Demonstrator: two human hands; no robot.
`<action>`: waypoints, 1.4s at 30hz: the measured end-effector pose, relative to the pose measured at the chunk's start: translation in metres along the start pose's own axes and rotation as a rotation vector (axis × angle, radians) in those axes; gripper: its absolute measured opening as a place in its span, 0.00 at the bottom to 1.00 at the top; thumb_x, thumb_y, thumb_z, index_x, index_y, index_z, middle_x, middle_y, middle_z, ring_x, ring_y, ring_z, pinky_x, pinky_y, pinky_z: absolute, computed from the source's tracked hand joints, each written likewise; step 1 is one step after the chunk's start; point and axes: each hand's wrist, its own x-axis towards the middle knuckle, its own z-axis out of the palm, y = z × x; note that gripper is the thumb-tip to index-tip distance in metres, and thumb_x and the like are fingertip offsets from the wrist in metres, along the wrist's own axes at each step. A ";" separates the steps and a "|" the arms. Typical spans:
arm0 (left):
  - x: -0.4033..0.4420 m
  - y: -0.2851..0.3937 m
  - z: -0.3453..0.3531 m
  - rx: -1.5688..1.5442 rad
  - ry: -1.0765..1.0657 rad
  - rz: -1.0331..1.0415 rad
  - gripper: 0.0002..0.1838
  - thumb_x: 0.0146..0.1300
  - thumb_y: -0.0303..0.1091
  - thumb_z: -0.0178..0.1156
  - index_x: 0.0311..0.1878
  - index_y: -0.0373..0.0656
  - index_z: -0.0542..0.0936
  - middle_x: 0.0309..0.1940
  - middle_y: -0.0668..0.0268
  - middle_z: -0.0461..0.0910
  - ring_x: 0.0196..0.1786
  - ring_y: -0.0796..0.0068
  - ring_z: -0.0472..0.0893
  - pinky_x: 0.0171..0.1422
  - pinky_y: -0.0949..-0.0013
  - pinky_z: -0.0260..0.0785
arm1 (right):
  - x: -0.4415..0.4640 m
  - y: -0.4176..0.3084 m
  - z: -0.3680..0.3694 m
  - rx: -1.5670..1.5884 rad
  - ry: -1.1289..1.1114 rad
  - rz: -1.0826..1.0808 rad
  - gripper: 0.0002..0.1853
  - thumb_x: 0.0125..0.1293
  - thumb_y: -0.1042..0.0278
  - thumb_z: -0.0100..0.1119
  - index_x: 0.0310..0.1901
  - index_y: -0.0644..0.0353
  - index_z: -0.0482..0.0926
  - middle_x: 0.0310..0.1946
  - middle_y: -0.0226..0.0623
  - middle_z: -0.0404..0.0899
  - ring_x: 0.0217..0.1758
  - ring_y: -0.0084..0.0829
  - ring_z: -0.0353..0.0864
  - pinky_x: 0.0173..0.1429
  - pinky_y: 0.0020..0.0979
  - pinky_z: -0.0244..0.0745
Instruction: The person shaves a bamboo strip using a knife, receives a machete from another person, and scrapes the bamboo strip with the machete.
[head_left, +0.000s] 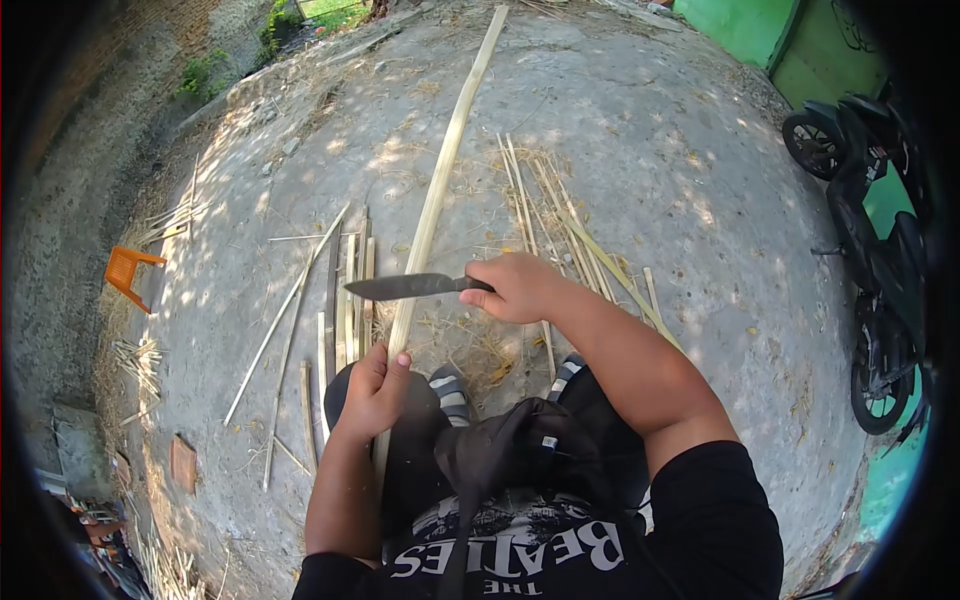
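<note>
A long pale bamboo strip (446, 165) runs from beside my left knee far out over the concrete. My left hand (376, 392) is closed around its near part, with the thumb on top. My right hand (516, 287) grips the dark handle of a broad-bladed knife (405, 287). The blade points left and lies across the strip, a little beyond my left hand. From this angle I cannot tell how deeply the edge touches the bamboo. Thin shavings (480, 350) lie on the ground between my feet.
Several bamboo pieces (350, 290) lie left of the strip, more slats (570, 225) to the right. An orange plastic chair (131, 276), a bundle of short sticks (140, 365) and a brick (183, 464) are at the left. A black motorbike (870, 250) stands at the right.
</note>
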 end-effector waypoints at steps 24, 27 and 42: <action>-0.003 -0.008 0.002 0.142 0.032 0.181 0.17 0.78 0.40 0.64 0.41 0.37 0.72 0.23 0.73 0.74 0.20 0.86 0.71 0.22 0.73 0.62 | 0.003 0.033 -0.006 0.133 0.063 0.179 0.26 0.77 0.38 0.54 0.40 0.58 0.81 0.28 0.51 0.83 0.38 0.57 0.86 0.44 0.55 0.77; -0.001 -0.007 0.004 0.174 0.035 0.206 0.15 0.77 0.37 0.64 0.42 0.34 0.74 0.24 0.70 0.76 0.25 0.84 0.72 0.28 0.71 0.65 | -0.002 0.016 0.000 0.018 -0.013 0.045 0.25 0.77 0.40 0.56 0.39 0.58 0.81 0.27 0.50 0.82 0.36 0.56 0.85 0.43 0.54 0.77; 0.003 -0.016 0.006 0.323 0.005 0.222 0.14 0.72 0.34 0.66 0.42 0.31 0.75 0.26 0.49 0.80 0.29 0.66 0.80 0.36 0.60 0.70 | 0.009 0.014 0.011 -0.010 -0.080 -0.131 0.26 0.74 0.35 0.57 0.40 0.55 0.81 0.26 0.47 0.83 0.37 0.57 0.85 0.41 0.56 0.77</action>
